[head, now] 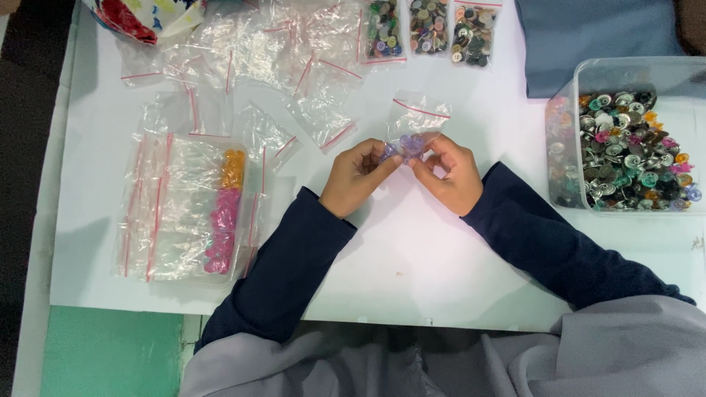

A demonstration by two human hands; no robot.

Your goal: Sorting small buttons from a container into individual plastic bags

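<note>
The small clear zip bag (416, 117) with a red seal strip lies at the middle of the white bench (412, 250), its mouth end tilted up and away from the person, its lower end gathered between both hands. The purple buttons (403, 147) sit bunched at that lower end, directly between the fingertips. The left hand (358, 176) pinches the bag and buttons from the left; the right hand (450, 173) pinches from the right, fingers curled closed on the plastic. Both hands are equally close, touching it.

Left of the hands lies a stack of clear bags (184, 209) with red strips, holding an orange (234, 167) and a pink (223, 231) row of buttons. Loose empty bags (294, 66) spread across the far side. Three filled bags of mixed dark buttons (430, 29) line the far edge. At the right stands a clear plastic tub (632, 73) of metallic and coloured buttons, well apart from the hands, beside folded blue cloth (588, 37).
</note>
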